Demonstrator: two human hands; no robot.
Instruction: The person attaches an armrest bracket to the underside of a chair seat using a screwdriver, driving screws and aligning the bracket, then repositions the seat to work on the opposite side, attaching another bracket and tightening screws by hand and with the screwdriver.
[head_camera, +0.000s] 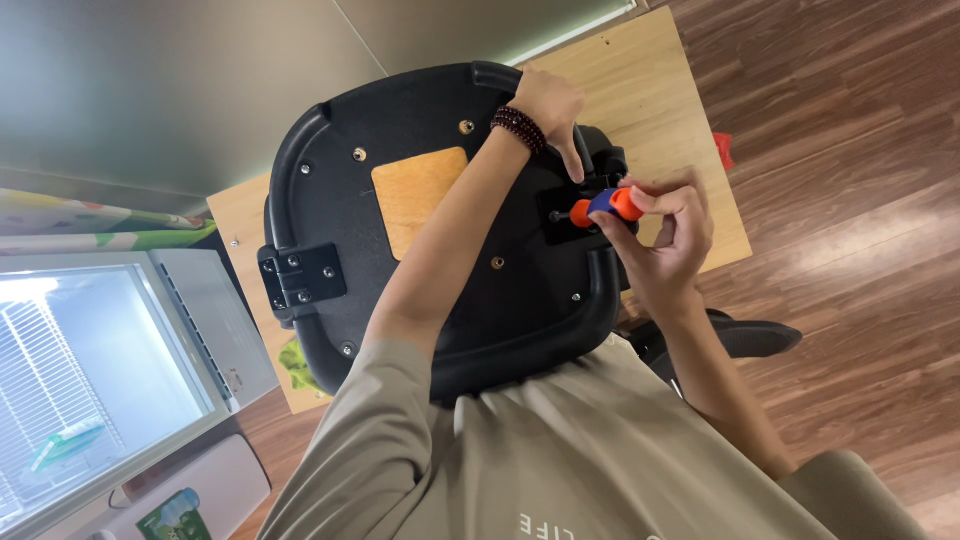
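A: Status of the work?

B: Black moulded plastic chair seat base (440, 290) lies underside up on the pale wooden board (660, 110). Right hand (665, 235) closed around the orange-and-blue screwdriver handle (605, 207), at the black bracket (575, 210); left hand (548, 105) half-open, fingertips steadying that bracket. Opposite black hinge bracket (300, 280) shows its screws in.

A: Packaging?

B: Green-printed packet (170, 515), lower left; red scrap (723, 148) on floor.
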